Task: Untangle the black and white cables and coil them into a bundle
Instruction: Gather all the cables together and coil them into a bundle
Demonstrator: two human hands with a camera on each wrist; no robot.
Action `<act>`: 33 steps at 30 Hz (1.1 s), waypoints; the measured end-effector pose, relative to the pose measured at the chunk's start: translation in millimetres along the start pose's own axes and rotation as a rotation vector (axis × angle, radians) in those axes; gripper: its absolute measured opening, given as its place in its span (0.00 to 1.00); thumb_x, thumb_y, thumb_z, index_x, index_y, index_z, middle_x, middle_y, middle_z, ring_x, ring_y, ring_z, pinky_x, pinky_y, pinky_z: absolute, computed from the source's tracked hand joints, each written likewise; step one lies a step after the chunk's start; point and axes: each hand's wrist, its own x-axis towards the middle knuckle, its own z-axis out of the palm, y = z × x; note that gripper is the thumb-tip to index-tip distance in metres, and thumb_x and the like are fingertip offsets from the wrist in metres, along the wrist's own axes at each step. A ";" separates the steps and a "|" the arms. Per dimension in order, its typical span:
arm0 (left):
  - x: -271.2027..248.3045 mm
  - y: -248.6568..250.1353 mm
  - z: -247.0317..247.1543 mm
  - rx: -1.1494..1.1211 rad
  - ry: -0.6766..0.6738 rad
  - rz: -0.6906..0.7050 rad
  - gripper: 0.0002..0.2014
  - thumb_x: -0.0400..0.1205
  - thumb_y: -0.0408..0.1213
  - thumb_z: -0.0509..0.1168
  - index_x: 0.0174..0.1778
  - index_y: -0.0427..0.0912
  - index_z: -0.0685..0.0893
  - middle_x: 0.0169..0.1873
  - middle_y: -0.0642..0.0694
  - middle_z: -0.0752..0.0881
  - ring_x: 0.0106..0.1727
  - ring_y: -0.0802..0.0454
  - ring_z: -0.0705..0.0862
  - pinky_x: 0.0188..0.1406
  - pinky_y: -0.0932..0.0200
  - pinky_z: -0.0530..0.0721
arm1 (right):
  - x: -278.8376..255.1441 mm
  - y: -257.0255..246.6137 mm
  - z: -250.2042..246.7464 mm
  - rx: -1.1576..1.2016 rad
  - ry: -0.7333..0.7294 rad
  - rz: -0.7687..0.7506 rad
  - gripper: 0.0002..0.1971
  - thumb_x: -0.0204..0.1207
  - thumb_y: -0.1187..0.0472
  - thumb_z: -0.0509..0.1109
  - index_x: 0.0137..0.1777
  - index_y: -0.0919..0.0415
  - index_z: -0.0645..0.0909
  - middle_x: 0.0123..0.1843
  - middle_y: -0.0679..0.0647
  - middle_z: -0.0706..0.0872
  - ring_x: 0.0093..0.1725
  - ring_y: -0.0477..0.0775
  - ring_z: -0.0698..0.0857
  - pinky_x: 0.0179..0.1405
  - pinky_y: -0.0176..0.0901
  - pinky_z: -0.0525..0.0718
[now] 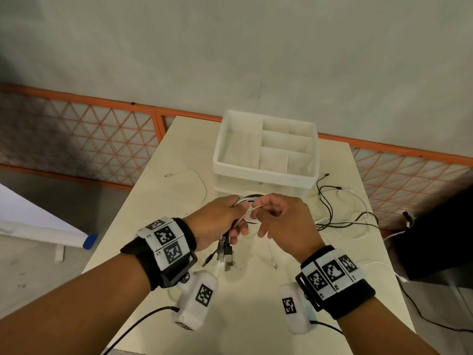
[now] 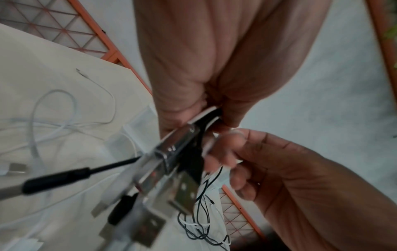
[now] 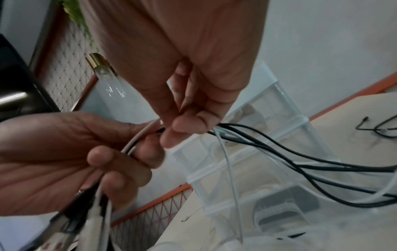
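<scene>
Several thin black and white cables (image 1: pixel 225 248), plug ends gathered: held in the left hand (image 1: pixel 217 224), grip clenched round the strands, metal USB plugs hanging below the fist at centre frame in the head view. The left wrist view shows those plugs close up, blurred, fanned beneath the fingers.

Right hand (image 1: pixel 279 219): grip pinching the same strands just beside the left fist, thumb and fingertips (image 3: pixel 176 129) closed on a white and a black lead where they leave the left hand.

Progress, as judged: plug ends collected in one fist; coiling barely begun. No finished loop is visible.

Remaining: the loose black and white cable tails (image 1: pixel 340 213) lie sprawled and crossing on the bench at right of frame, running back to the hands. One separate thin white cable (image 1: pixel 190 179) lies curved at left of centre, apart from the held lot. Sorting, drawing in and winding all appear outstanding.

Surface: pale cream bench (image 1: pixel 143 221), smooth top.

Also on the bench: white plastic organiser tray with divided compartments (image 1: pixel 266 172), upper centre, standing behind the hands; its compartments appear to hold nothing.

Room: grey floor; orange-framed mesh panel (image 1: pixel 102 139) running across the frame behind the bench; dark boxy object (image 1: pixel 440 239) at right edge, identity uncertain; white sheet with a blue end (image 1: pixel 89 240) at left edge.
</scene>
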 end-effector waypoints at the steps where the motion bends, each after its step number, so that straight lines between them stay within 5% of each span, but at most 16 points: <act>1: -0.3 2.5 -0.6 0.009 0.016 0.021 0.13 0.90 0.43 0.57 0.44 0.41 0.77 0.28 0.45 0.76 0.23 0.54 0.71 0.26 0.59 0.74 | 1.3 0.6 -1.0 -0.028 0.002 0.002 0.03 0.79 0.64 0.74 0.47 0.56 0.89 0.35 0.52 0.93 0.24 0.49 0.86 0.26 0.33 0.82; 5: -4.6 22.9 -14.9 0.009 0.154 0.158 0.12 0.83 0.44 0.69 0.42 0.38 0.84 0.23 0.52 0.68 0.23 0.55 0.64 0.23 0.60 0.67 | 7.3 35.1 -6.1 -0.222 -0.034 0.130 0.08 0.78 0.60 0.74 0.37 0.51 0.86 0.24 0.46 0.86 0.20 0.41 0.80 0.29 0.40 0.81; 9: -7.0 38.4 -32.8 -0.110 0.224 0.269 0.11 0.79 0.40 0.73 0.42 0.36 0.83 0.25 0.50 0.64 0.23 0.54 0.61 0.19 0.62 0.65 | 0.2 87.5 -12.1 -0.375 -0.010 0.354 0.15 0.75 0.65 0.65 0.33 0.46 0.85 0.32 0.48 0.89 0.40 0.57 0.89 0.44 0.52 0.90; 11: -5.6 35.8 -36.7 -0.111 0.253 0.264 0.11 0.80 0.41 0.73 0.42 0.36 0.82 0.24 0.50 0.64 0.23 0.54 0.60 0.19 0.61 0.65 | -1.1 93.0 -13.4 -0.379 -0.001 0.346 0.17 0.73 0.67 0.64 0.32 0.45 0.85 0.36 0.50 0.91 0.42 0.60 0.89 0.46 0.54 0.91; 16: 4.7 10.2 -32.6 -0.038 0.375 0.121 0.16 0.84 0.42 0.69 0.32 0.42 0.78 0.23 0.50 0.70 0.24 0.53 0.63 0.21 0.60 0.65 | 4.1 19.8 -31.2 -0.212 0.093 -0.077 0.22 0.78 0.73 0.66 0.37 0.42 0.87 0.37 0.38 0.91 0.32 0.41 0.87 0.40 0.35 0.85; 19: 11.1 0.2 -29.3 -0.018 0.395 0.065 0.12 0.86 0.44 0.64 0.43 0.39 0.82 0.27 0.46 0.79 0.24 0.52 0.65 0.20 0.61 0.67 | -4.5 -38.8 -42.0 0.065 0.128 -0.318 0.21 0.81 0.77 0.65 0.47 0.49 0.90 0.42 0.46 0.90 0.30 0.44 0.83 0.34 0.29 0.81; 22: 17.3 -8.0 -32.1 0.006 0.420 0.017 0.13 0.87 0.45 0.62 0.49 0.38 0.83 0.30 0.44 0.87 0.22 0.51 0.63 0.21 0.60 0.66 | -1.8 -63.0 -57.2 0.239 0.327 -0.462 0.18 0.82 0.74 0.66 0.53 0.48 0.89 0.42 0.45 0.88 0.30 0.50 0.82 0.33 0.33 0.81; 25: 18.2 -17.1 -39.5 0.007 0.466 -0.030 0.13 0.87 0.45 0.61 0.47 0.38 0.82 0.29 0.43 0.87 0.22 0.50 0.62 0.22 0.58 0.64 | 10.8 -47.4 -68.0 0.103 0.475 -0.308 0.08 0.81 0.55 0.74 0.56 0.42 0.88 0.44 0.44 0.91 0.30 0.48 0.87 0.35 0.44 0.85; 28: 15.0 -19.4 -46.9 -0.034 0.501 -0.035 0.14 0.86 0.43 0.63 0.39 0.38 0.78 0.26 0.45 0.74 0.23 0.51 0.62 0.20 0.61 0.62 | 19.9 -11.6 -78.3 -0.108 0.451 0.062 0.16 0.74 0.37 0.74 0.56 0.42 0.85 0.45 0.46 0.92 0.37 0.51 0.92 0.45 0.57 0.92; 31: 10.8 -15.6 -53.8 -0.009 0.516 -0.030 0.14 0.86 0.41 0.65 0.38 0.36 0.79 0.25 0.46 0.67 0.24 0.51 0.60 0.18 0.62 0.61 | 22.7 4.6 -86.4 -0.139 0.272 0.414 0.23 0.76 0.33 0.69 0.56 0.53 0.82 0.38 0.53 0.90 0.28 0.53 0.84 0.29 0.46 0.84; 33: 9.4 -11.8 -55.7 0.015 0.495 -0.020 0.14 0.85 0.42 0.66 0.38 0.35 0.81 0.24 0.47 0.66 0.23 0.51 0.60 0.18 0.62 0.61 | 26.2 5.5 -94.8 -0.082 0.224 0.479 0.26 0.81 0.34 0.64 0.55 0.60 0.82 0.34 0.56 0.84 0.26 0.53 0.75 0.24 0.42 0.72</act>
